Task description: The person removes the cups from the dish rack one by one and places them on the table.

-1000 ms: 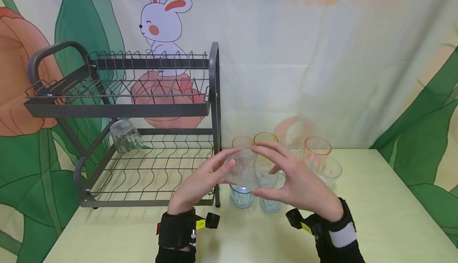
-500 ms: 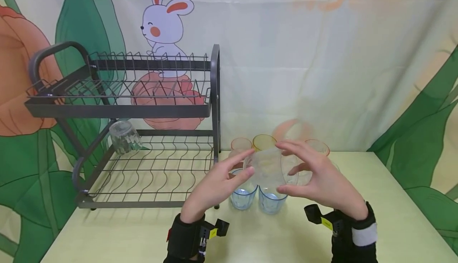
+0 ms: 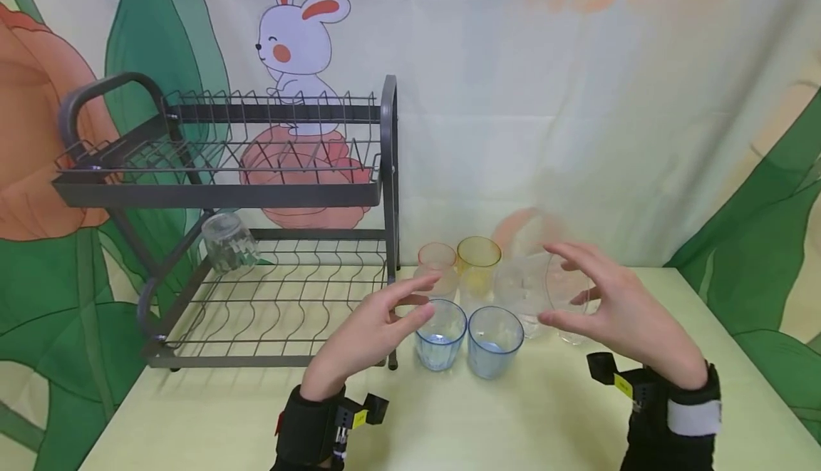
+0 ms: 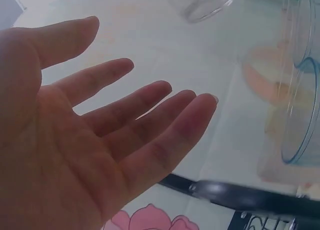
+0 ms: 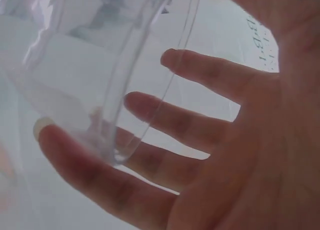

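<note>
My right hand (image 3: 625, 318) holds a clear drinking glass (image 3: 521, 284) on its side, fingers along one side near the rim, the thumb opposite. In the right wrist view the see-through glass (image 5: 95, 65) fills the upper left and fingertips show through its wall. My left hand (image 3: 365, 335), fingers spread and loosely bent, stays apart from it, left of the blue-rimmed glass (image 3: 441, 335). In the left wrist view the left palm (image 4: 65, 155) holds nothing. Beside that glass stands a second blue-tinted glass (image 3: 495, 343). Behind are a pink-rimmed glass (image 3: 437, 275) and a yellow one (image 3: 479, 261).
A dark two-tier dish rack (image 3: 218, 195) stands on the left of the pale table (image 3: 481, 428). One clear glass (image 3: 229, 243) leans upside down on its lower tier. More clear glass bases (image 3: 572, 338) show partly behind the right hand. A printed curtain (image 3: 474, 100) hangs behind.
The left hand has let go of the clear glass, first moving right with it, then back left. The right hand has carried the glass rightward, uncovering the blue, pink and yellow glasses.
</note>
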A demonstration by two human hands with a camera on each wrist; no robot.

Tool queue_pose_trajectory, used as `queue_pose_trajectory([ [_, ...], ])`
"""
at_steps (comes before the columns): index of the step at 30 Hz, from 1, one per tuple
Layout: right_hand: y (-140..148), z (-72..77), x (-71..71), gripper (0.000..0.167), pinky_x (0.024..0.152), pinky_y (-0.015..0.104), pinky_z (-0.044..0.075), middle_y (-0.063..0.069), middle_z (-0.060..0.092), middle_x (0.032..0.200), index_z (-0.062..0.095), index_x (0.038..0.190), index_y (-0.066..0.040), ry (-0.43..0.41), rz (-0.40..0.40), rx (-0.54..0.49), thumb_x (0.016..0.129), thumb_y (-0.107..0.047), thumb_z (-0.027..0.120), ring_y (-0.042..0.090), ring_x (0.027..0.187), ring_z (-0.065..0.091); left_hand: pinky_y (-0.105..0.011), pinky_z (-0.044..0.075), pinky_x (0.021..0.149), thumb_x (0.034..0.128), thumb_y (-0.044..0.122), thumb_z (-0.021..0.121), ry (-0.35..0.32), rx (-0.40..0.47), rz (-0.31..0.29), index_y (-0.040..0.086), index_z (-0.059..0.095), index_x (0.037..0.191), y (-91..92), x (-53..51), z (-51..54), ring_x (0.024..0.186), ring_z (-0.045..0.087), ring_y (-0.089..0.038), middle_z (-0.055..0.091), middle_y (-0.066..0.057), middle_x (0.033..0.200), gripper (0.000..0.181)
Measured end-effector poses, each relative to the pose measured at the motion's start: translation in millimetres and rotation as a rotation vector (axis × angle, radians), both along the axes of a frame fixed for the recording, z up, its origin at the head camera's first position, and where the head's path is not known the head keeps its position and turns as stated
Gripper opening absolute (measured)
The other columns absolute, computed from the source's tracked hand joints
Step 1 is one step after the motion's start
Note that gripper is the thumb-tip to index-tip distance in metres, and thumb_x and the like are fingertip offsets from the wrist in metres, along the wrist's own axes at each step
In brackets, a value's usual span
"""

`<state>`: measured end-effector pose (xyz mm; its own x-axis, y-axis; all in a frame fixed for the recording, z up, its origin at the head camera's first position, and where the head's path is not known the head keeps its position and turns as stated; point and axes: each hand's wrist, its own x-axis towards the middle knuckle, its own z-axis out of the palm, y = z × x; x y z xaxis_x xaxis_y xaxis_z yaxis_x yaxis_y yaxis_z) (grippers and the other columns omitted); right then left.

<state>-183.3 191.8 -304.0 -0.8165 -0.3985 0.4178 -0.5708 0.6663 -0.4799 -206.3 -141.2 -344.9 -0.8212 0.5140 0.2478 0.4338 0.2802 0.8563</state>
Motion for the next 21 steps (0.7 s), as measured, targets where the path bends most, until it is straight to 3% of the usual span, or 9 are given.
queue_pose_trajectory([
  [4,10.7,-5.0,-3.6,0.078,0.072,0.033,0.057,-0.002,0.043,0.143,0.042,0.148,-0.024,-0.017,-0.002,0.059,0.081,-0.036,0.081,0.025,0.113,0.056,-0.048,0.046,0.095,0.1005,0.036,0.056,-0.004,-0.025,0.037,0.027,0.048,0.145,-17.0,-2.3,4.0,0.122,0.053,-0.017,0.053,0.001,0.139,0.046],
  [7,14.3,-11.0,-6.9,0.078,0.067,0.03,0.056,0.003,0.04,0.148,0.045,0.146,-0.016,-0.024,0.021,0.095,0.08,-0.035,0.082,0.031,0.113,0.056,-0.048,0.045,0.097,0.1001,0.04,0.055,-0.004,-0.062,0.107,0.026,0.048,0.145,-33.3,-4.8,8.1,0.122,0.053,-0.017,0.054,0.001,0.138,0.047],
  [10,15.6,-18.8,-9.0,0.079,0.064,0.027,0.055,0.009,0.04,0.146,0.046,0.144,-0.012,-0.039,0.031,0.154,0.079,-0.036,0.083,0.028,0.102,0.06,-0.048,0.046,0.095,0.0995,0.042,0.055,-0.015,-0.078,0.164,0.025,0.048,0.145,-50.0,-8.2,11.2,0.119,0.055,-0.018,0.053,-0.003,0.138,0.049],
  [15,18.0,-31.8,-10.7,0.079,0.081,0.039,0.054,0.011,0.046,0.14,0.048,0.142,-0.009,-0.034,0.032,0.298,0.079,-0.042,0.081,0.025,0.108,0.059,-0.046,0.049,0.092,0.1006,0.039,0.055,-0.002,-0.095,0.23,0.02,0.046,0.146,-76.1,-15.5,13.6,0.111,0.06,-0.022,0.053,-0.005,0.139,0.049],
  [18,20.0,-35.3,-10.3,0.076,0.092,0.047,0.05,0.009,0.049,0.138,0.05,0.141,-0.01,-0.032,0.033,0.321,0.079,-0.041,0.082,0.028,0.117,0.055,-0.045,0.05,0.091,0.1013,0.037,0.054,0.011,-0.116,0.256,0.02,0.045,0.146,-90.5,-20.5,16.1,0.112,0.06,-0.023,0.053,-0.007,0.139,0.049],
  [21,20.5,-36.1,-10.6,0.074,0.093,0.048,0.049,0.008,0.05,0.135,0.051,0.139,-0.011,-0.045,0.027,0.328,0.078,-0.038,0.083,0.028,0.117,0.055,-0.044,0.052,0.09,0.1016,0.037,0.053,0.017,-0.136,0.28,0.019,0.044,0.147,-104.5,-25.4,19.4,0.112,0.06,-0.026,0.052,-0.009,0.14,0.05],
])
